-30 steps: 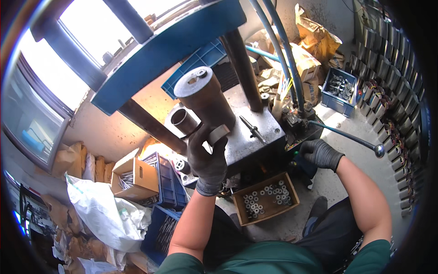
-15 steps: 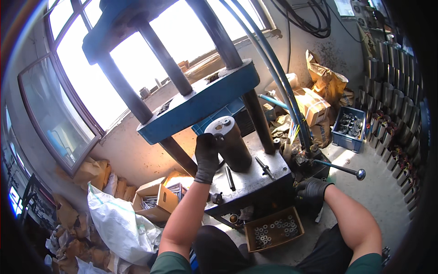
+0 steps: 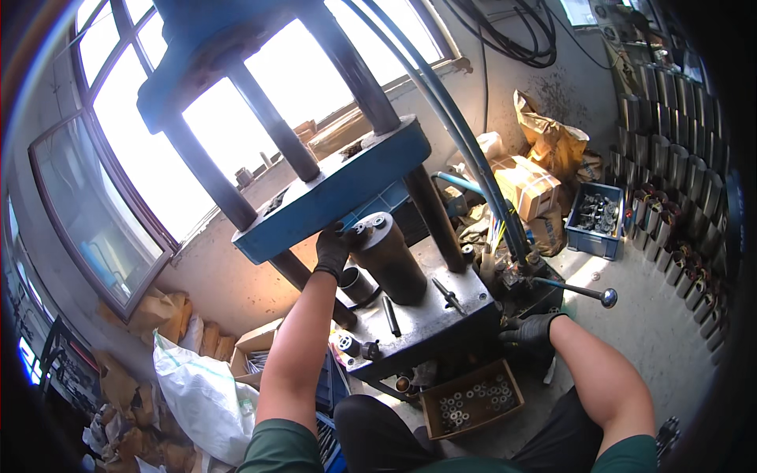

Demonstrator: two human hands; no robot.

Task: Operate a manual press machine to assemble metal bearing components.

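In the head view, the dark cylinder (image 3: 396, 272) stands on the bench (image 3: 423, 322), long axis upright, just right of the nearer left hand (image 3: 332, 252), fingers curled by its top, perhaps touching; whether they or the farther right hand (image 3: 527, 332) grip anything, I cannot tell.

My left fingers (image 3: 331, 244) and right fingers (image 3: 520, 331) are dark grey, perhaps black, as shadow blurs the shade; my sleeves (image 3: 282, 449) are dark green. The cylinder (image 3: 394, 272) is dark grey, paler on top, the counter (image 3: 422, 319) silvery grey, the crossbeam (image 3: 339, 195) blue, the sack (image 3: 201, 394) white with a green stripe.
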